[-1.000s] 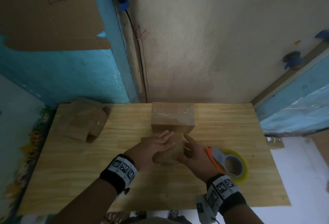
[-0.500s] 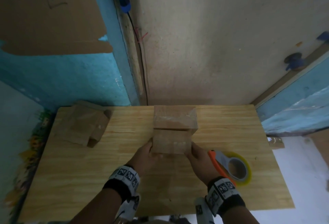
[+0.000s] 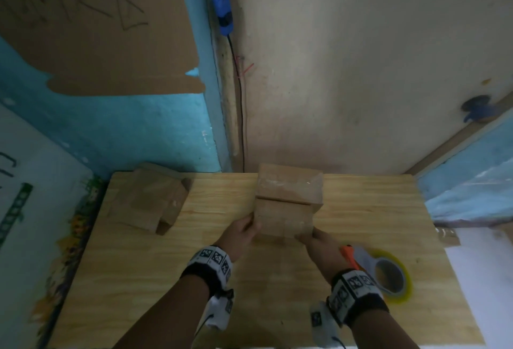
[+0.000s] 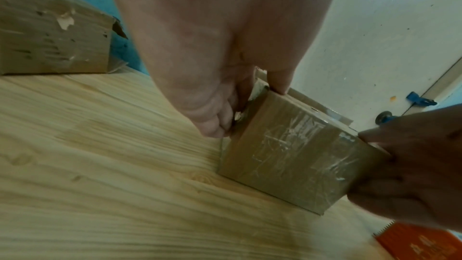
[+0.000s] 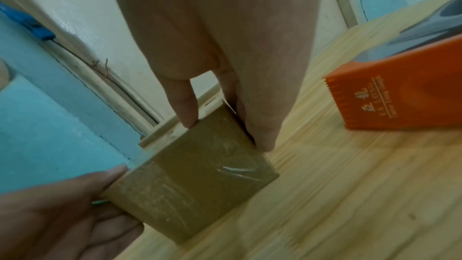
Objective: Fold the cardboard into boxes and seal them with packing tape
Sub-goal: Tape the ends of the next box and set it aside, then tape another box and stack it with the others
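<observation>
So you've got the small brown taped cardboard box (image 3: 283,219) sitting dead centre of the head view, down on the light wooden table (image 3: 138,279); your left hand (image 3: 241,233) grips its left side, thumb on the top edge and fingers curled against the side wall, which the left wrist view shows pretty clearly; your right hand (image 3: 319,246) clamps the opposite side the same way, thumb on top, fingers down the right wall; so both hands are grasping the box, one per end. Shiny clear tape wrinkles run across its near face in both wrist views.

Right behind it, touching its far edge, there's a second taped brown cardboard box (image 3: 290,186), up against the cream wall (image 3: 361,71); off at the left middle of the frame lies a third, scuffed brown cardboard box (image 3: 147,204), tilted, well apart from the other two; lower right, just beside your right wrist, the orange-and-grey tape dispenser with its yellowish roll (image 3: 384,273) lies on the table; big brown cardboard sheet (image 3: 91,23) with scribbles fills the upper left.
</observation>
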Motion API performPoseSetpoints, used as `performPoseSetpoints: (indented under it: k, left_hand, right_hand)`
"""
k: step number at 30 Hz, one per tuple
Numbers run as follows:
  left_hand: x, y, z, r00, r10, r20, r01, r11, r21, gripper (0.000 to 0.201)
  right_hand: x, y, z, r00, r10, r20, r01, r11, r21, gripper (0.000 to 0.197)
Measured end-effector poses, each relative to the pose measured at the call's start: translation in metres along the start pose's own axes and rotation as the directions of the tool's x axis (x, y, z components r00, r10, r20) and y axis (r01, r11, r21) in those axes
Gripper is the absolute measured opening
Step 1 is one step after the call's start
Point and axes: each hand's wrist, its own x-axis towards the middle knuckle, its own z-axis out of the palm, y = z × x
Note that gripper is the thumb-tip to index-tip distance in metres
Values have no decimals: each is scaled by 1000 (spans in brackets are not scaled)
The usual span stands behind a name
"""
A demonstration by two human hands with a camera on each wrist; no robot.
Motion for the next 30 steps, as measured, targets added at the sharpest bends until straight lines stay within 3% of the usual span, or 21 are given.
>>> performPoseSetpoints:
  k: [5,10,13,20,23,26,30]
  left_hand:
    - [0,-5,2,1000,24,-7,-23,999,26,39]
    - [1,-10,3,1000,29,5,-30,998,48,42]
    - [1,-14,1,1000,11,16,-12,998,61,43]
    - [-3,-10,-7,998,18,61,-24,994,109,50]
    - [-8,-17,-26,989,59,-136,-31,981,194,50]
    - [-21,-24,-67,900,193,-390,-42,931,363,29]
    - [-42,-7,-119,696,406,-592,74,780,621,40]
  right_hand:
    - [-6,-1,0,1000,15,-14,-15,999,32,27]
    - [-22,-7,2,991,-121,-60,125,990,67,38]
    - [-24,-14,3,996,-35,-82,42,995,93,42]
    - [3,-12,-4,994,68,-83,-66,997,31,81]
    - [13,-4,-10,992,87,-95,-66,977,205,113]
    - [9,-9,-19,980,108,-169,-37,927,374,91]
    - [0,-9,-37,967,154,-202,-42,883,468,86]
